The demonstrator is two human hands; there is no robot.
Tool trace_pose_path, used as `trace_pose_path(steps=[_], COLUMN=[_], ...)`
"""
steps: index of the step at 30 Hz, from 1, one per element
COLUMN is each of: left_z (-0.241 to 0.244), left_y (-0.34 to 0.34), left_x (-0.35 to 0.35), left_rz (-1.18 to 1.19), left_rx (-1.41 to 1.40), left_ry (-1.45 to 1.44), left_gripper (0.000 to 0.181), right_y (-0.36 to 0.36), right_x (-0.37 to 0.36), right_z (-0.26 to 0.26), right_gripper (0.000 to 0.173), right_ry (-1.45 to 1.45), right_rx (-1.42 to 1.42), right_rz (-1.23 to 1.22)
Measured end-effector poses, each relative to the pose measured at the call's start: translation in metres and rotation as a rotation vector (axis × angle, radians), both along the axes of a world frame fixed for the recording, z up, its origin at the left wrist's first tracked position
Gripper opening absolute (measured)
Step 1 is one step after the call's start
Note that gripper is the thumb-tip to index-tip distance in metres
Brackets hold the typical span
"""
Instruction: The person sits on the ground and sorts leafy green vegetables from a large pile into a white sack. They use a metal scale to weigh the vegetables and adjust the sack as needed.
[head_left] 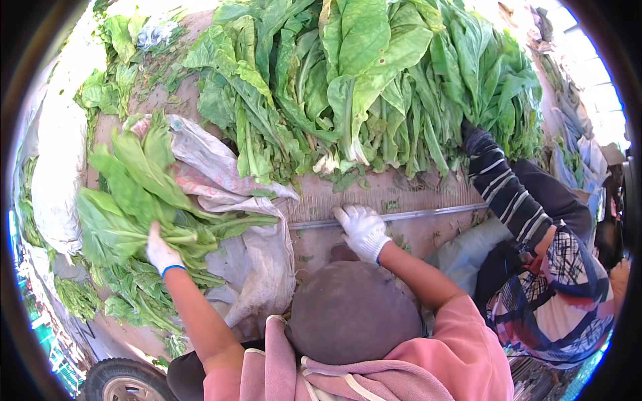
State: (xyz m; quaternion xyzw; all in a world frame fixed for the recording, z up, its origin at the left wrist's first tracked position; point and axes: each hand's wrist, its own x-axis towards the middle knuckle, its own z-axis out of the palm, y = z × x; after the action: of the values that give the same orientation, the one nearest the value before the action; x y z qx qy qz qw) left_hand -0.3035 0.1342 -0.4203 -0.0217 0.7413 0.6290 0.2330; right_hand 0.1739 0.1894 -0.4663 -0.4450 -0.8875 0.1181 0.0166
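Observation:
My left hand [163,250], in a white knit glove with a blue cuff edge, grips a bunch of large green leaves [135,185], which look like tobacco. The bunch is slightly blurred, with pale stalks pointing right over a white woven sack [261,260]. My right hand [364,230], also gloved in white, holds a thin metal bar [431,214] lying across the work surface. Along the bar's far side runs a row of thin upright pins [316,208]. Beyond the pins lies a thick heap of green leaves [351,90], stalk ends towards me.
At the right, another person's dark striped sleeve [506,183] reaches to the heap, their hand partly hidden among leaves. More loose leaves [135,285] lie at the lower left. A white sack [57,175] stands far left, and a tyred wheel [125,381] shows at bottom left.

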Motion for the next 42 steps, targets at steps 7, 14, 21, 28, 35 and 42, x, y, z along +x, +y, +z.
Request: trace_pose_path(steps=[7, 14, 21, 28, 35, 42], left_z=[-0.067, 0.02, -0.04, -0.055, -0.093, -0.074], left_y=[-0.034, 0.047, -0.019, -0.053, -0.057, -0.039], left_x=[0.027, 0.068, 0.011, 0.028, 0.038, 0.014], left_rz=[0.121, -0.248, 0.254, 0.157, 0.167, 0.115], left_rx=[-0.978, -0.546, -0.539, -0.7, -0.522, -0.289], left_ry=[0.553, 1.087, 0.715, 0.264, 0.071, 0.058], left_gripper=[0.093, 0.075, 0.071, 0.111, 0.125, 0.065], right_y=[0.02, 0.026, 0.067, 0.06, 0.037, 0.047], right_x=[0.006, 0.012, -0.01, -0.036, -0.069, -0.097], right_z=[-0.016, -0.017, 0.03, 0.027, 0.026, 0.05], right_gripper=[0.024, 0.023, 0.034, 0.035, 0.03, 0.034], right_ry=[-0.205, -0.113, 0.376, 0.488, 0.477, 0.493], right_rx=[-0.263, -0.221, -0.163, -0.344, -0.358, -0.338], right_rz=[0.1, 0.103, -0.327, -0.203, -0.037, 0.027])
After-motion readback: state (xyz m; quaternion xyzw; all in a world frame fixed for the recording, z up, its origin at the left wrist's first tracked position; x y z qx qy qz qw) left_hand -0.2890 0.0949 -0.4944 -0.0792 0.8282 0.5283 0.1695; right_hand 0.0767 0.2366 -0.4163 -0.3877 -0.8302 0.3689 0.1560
